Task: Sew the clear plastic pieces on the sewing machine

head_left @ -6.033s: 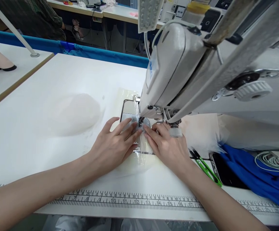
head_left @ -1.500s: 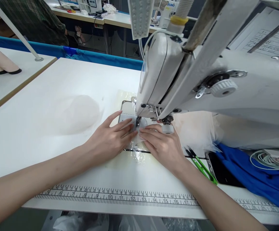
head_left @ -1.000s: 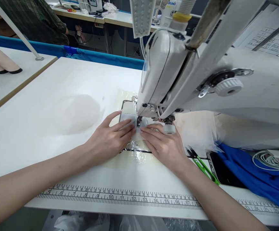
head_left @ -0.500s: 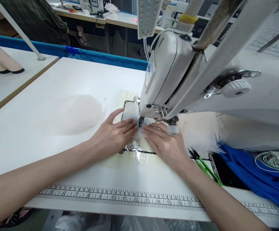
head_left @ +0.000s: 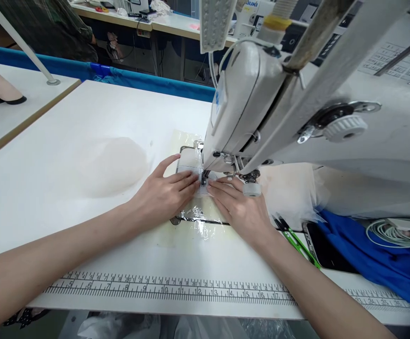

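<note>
Sheer pale fabric (head_left: 202, 190) at sewing machine's (head_left: 242, 94) presser foot (head_left: 204, 178). Left hand (head_left: 164, 194) flat, fingers extended at its edge; right hand (head_left: 242, 205) opposite, fingertips bunched, can't tell if pinching. Phone (head_left: 328, 249) rightward.

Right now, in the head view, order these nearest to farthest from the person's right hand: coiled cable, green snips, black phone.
1. Green snips: right of the right hand.
2. Black phone: beyond the snips, rightward.
3. Coiled cable: near the picture's right edge.

The table (head_left: 155, 117) carries a machine (head_left: 247, 99), a ruler (head_left: 176, 289) along its near edge. At right lie a green tool (head_left: 302, 246), phone (head_left: 330, 249) and cloth (head_left: 363, 254)
</note>
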The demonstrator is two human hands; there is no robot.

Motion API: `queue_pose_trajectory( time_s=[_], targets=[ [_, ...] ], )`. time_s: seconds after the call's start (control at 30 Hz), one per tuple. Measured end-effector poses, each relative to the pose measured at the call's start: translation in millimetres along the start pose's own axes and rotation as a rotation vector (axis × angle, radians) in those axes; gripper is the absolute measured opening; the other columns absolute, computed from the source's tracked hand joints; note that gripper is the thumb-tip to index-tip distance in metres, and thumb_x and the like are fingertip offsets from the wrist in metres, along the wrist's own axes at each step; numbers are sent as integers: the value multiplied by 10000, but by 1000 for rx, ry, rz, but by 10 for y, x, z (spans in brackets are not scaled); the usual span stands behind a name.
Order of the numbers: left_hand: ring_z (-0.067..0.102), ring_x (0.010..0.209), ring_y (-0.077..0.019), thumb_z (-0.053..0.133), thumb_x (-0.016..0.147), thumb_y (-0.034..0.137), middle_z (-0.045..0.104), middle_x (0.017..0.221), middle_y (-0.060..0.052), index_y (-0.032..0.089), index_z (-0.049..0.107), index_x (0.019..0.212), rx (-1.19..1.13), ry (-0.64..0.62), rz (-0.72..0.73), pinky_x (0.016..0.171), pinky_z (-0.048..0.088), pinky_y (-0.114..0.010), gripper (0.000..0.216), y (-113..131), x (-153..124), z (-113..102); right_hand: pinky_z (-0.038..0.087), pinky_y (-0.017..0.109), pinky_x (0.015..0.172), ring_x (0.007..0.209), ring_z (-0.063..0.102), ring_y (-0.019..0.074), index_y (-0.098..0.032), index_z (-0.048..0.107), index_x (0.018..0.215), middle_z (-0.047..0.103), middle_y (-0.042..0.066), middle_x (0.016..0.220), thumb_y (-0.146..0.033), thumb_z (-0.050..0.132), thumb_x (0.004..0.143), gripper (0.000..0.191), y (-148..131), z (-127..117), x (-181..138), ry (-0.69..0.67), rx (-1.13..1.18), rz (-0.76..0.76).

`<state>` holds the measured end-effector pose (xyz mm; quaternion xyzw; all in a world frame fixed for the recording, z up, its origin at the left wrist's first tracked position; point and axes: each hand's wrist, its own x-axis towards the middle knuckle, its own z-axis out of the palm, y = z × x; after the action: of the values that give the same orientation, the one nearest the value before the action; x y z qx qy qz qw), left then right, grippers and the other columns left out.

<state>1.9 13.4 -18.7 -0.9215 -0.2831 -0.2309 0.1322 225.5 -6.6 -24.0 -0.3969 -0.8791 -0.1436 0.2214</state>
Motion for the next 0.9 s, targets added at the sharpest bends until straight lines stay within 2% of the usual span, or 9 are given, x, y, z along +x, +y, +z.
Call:
queue_pose_trajectory(
  time_s=[0.13, 0.27, 0.37, 0.43, 0.47, 0.53, 0.63, 0.8, 0.9],
  targets=[
    [654, 1091, -181, 429, 981, 175, 704, 1161, -40, 160, 631, 1161, 13, -16, -6, 1129, 319, -464, 271, 3, -21, 24, 426, 426, 979, 924, 646, 196, -204, 711, 1017, 742, 50, 1043, -132, 560, 909, 200, -9, -11, 2, 2, -44, -12],
    [615, 1147, -258, 471, 968, 421, 662, 1224, -123, 105, 612, 1200, 55, -48, -53, 1070, 368, -480, 417, 60, -26, -41, 351, 442, 1028, 907, 635, 201, -189, 704, 1049, 757, 46, 930, -75, 521, 876, 276, -18, -49, 13, -4, -77, -8],
    [681, 805, -217, 498, 934, 499, 734, 919, -91, 124, 683, 1000, 89, 10, -23, 838, 465, -421, 424, 103, -5, -151, 345, 425, 1021, 840, 633, 183, -163, 703, 1031, 758, 43, 891, -8, 478, 834, 336, -42, -99, 22, 32, -59, -7],
    [595, 572, -150, 536, 931, 405, 666, 650, -12, 158, 674, 800, 105, 81, 7, 646, 429, -352, 312, 106, 17, -205, 356, 413, 1006, 770, 627, 162, -170, 704, 967, 759, 20, 867, 29, 460, 812, 351, -78, -130, 25, 63, -27, 2],
    [573, 548, -139, 549, 930, 338, 637, 605, 5, 163, 659, 758, 107, 102, 15, 611, 405, -337, 269, 99, 28, -218, 370, 401, 990, 747, 624, 152, -178, 700, 937, 758, 6, 864, 42, 452, 806, 356, -102, -142, 25, 72, -1, 7],
    [632, 686, -155, 544, 926, 220, 693, 724, -15, 153, 662, 810, 81, 99, 14, 668, 430, -333, 178, 76, 42, -212, 421, 357, 916, 758, 628, 142, -183, 689, 948, 754, 0, 937, 49, 441, 812, 365, -154, -154, 21, 54, 65, 3],
    [658, 920, -172, 504, 934, 151, 727, 1007, -49, 144, 662, 973, -22, 50, 21, 878, 446, -359, 163, 50, 43, -166, 467, 308, 795, 876, 642, 159, -157, 668, 1039, 719, 42, 1104, 29, 437, 834, 360, -215, -152, 12, -4, 155, -8],
    [639, 821, -161, 444, 955, 154, 708, 916, -40, 150, 656, 1059, -109, -19, -16, 886, 448, -366, 237, 59, 28, -124, 489, 286, 749, 931, 636, 183, -153, 675, 915, 722, 61, 972, 23, 416, 835, 324, -233, -149, 8, -84, 205, 56],
    [612, 826, -177, 444, 957, 179, 681, 915, -55, 148, 660, 1087, -135, -62, -38, 842, 462, -364, 254, 71, 23, -115, 504, 291, 688, 918, 638, 188, -144, 671, 929, 716, 75, 1039, -10, 431, 847, 286, -213, -159, 7, -89, 195, 74]
  ],
)
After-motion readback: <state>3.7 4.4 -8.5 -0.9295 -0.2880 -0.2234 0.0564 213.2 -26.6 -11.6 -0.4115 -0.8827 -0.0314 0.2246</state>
